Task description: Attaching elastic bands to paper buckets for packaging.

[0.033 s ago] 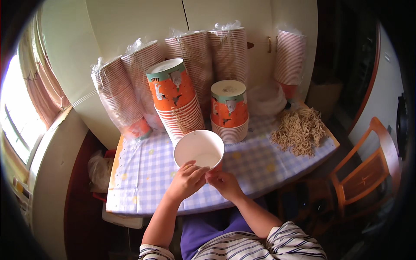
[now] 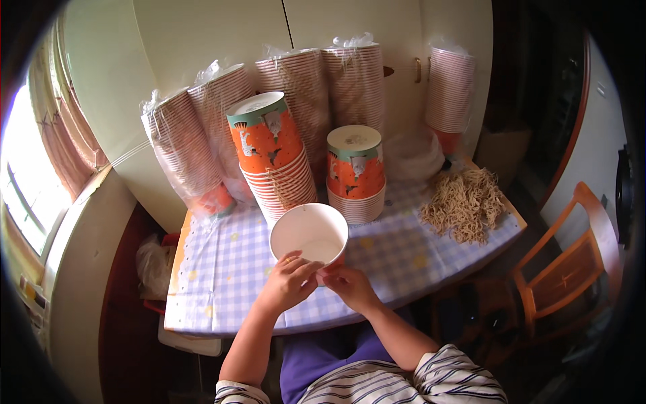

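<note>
I hold one paper cup (image 2: 309, 232), white inside and orange outside, tilted so its mouth faces me, just above the checked table (image 2: 229, 269). My left hand (image 2: 289, 279) grips its near rim from the left, with a ring on one finger. My right hand (image 2: 350, 286) pinches the lower right side of the same cup. Behind it stand two upside-down stacks of orange printed cups, a tall leaning one (image 2: 272, 155) and a shorter one (image 2: 355, 172).
Several plastic-wrapped sleeves of cups (image 2: 202, 141) lean against the cream cupboard doors at the back. A heap of tan string pieces (image 2: 464, 202) lies at the table's right end. A wooden chair (image 2: 565, 269) stands to the right and a window (image 2: 27, 175) is at left.
</note>
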A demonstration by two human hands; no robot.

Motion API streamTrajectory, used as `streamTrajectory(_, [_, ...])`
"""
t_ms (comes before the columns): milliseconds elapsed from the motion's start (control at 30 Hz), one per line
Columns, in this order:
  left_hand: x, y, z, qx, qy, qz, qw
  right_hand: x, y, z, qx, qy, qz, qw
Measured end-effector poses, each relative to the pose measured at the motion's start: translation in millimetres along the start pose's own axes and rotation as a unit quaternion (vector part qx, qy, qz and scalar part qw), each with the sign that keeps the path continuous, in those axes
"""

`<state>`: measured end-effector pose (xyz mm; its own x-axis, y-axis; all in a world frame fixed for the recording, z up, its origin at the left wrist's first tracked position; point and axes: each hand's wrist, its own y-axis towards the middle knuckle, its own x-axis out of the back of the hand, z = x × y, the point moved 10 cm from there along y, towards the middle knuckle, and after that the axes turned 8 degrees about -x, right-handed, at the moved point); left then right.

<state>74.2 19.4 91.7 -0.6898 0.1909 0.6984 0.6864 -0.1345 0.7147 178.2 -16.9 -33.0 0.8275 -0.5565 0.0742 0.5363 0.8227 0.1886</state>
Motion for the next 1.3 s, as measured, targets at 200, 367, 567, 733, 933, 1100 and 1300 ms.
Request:
streamTrajectory(200, [28.2,-18.2,33.7,0.162,0.094,0.094,0.978,73.0,4.8,27.1,0.059,0.067,-0.133,0.987])
streamTrajectory(367, [59.2,-30.3,43.0,0.275,0.275,0.044,0.92,91.0,28.6,-5.0,-0.038,0.069,-0.146,0.986])
streamTrajectory(567, [24.8,13.4,-1.4,0.226,0.067,0.004,0.972,42.6,33.0,-17.8,-0.082,0.158,-0.033,0.983])
streamTrajectory(733, [-10.4,21.5,2.7,0.225,0.081,0.047,0.97,24.7,33.4,-3.2,-0.051,0.158,-0.004,0.986])
streamTrajectory(933, [-18.9,15.9,12.8,0.259,-0.008,0.077,0.963,14.9,41.7,-9.4,-0.068,0.198,0.038,0.977])
streamTrajectory(1100, [-16.2,8.5,22.6,0.299,-0.037,0.107,0.947,8.5,42.0,-18.6,-0.079,0.201,0.044,0.975])
streamTrajectory(1300, [-23.5,11.2,28.3,0.298,0.044,0.089,0.95,13.4,38.9,-1.5,-0.039,0.057,0.004,0.998])
